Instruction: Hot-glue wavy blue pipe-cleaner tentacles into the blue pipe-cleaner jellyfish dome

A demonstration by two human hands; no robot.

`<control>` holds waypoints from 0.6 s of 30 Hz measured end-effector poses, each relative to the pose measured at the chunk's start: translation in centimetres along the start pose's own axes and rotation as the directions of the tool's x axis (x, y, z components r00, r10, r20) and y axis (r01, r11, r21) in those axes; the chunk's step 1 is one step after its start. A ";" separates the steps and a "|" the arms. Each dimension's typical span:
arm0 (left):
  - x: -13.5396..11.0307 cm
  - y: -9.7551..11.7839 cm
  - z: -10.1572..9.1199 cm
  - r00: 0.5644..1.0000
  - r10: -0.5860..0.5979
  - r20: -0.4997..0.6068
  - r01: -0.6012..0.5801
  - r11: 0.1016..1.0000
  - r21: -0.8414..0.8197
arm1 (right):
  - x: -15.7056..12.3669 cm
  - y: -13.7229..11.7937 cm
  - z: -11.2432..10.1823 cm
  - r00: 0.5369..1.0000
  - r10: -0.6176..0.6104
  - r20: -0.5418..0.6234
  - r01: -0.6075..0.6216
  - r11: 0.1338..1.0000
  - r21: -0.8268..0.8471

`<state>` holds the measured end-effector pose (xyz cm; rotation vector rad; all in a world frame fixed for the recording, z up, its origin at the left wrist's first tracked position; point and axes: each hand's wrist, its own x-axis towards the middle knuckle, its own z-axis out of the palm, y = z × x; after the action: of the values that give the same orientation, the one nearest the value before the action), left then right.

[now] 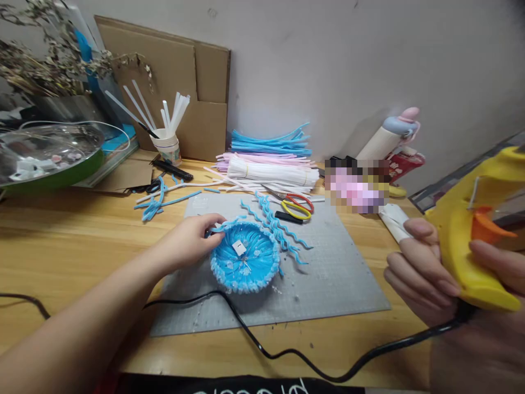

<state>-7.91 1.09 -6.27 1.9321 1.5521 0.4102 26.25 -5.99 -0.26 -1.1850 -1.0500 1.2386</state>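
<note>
At the rim of a round blue pipe-cleaner bowl (pixel 246 287), my left hand (pixel 192 241) pinches the end of a wavy blue pipe cleaner (pixel 229 223) that runs along the far edge. A small white block (pixel 239 248) and several clear blobs show inside the bowl. My right hand (pixel 426 268) is raised at the right, wrapped round a yellow glue gun (pixel 451 235), its thumb near the orange trigger (pixel 486 223). The gun's nozzle is out of sight. Several loose wavy blue pipe cleaners (pixel 279 227) lie just beyond the bowl.
A grey cutting mat (pixel 328 279) lies under the bowl. The gun's black cord (pixel 283 353) crosses the front. Scissors (pixel 297 207), bundles of white pipe cleaners (pixel 273 174) and blue ones (pixel 268 142), and a cup of glue sticks (pixel 167 143) stand behind. A green-rimmed bowl (pixel 61 174) is left.
</note>
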 end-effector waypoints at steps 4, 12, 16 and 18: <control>-0.2 0.0 -0.7 1.000 -0.002 -0.031 0.003 1.000 0.018 | 1.2 -1.2 2.1 0.996 -0.071 0.062 0.067 0.996 0.065; -2.0 1.6 -3.6 0.967 0.135 -0.216 -0.109 0.986 0.126 | 3.7 0.7 4.3 0.978 0.013 0.210 -0.088 0.931 0.353; -2.8 2.6 -2.6 0.949 0.160 -0.272 -0.109 0.975 0.193 | 3.3 3.1 4.4 0.899 0.114 0.423 -0.218 0.954 0.207; -3.0 2.8 -1.7 0.959 0.105 -0.265 -0.061 0.984 0.167 | 2.9 4.3 4.3 0.866 0.179 0.466 -0.248 0.965 0.090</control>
<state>-7.63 -1.65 -2.78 2.1400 1.7243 0.6297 21.73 -2.94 -4.17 -0.9327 -1.1593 1.8007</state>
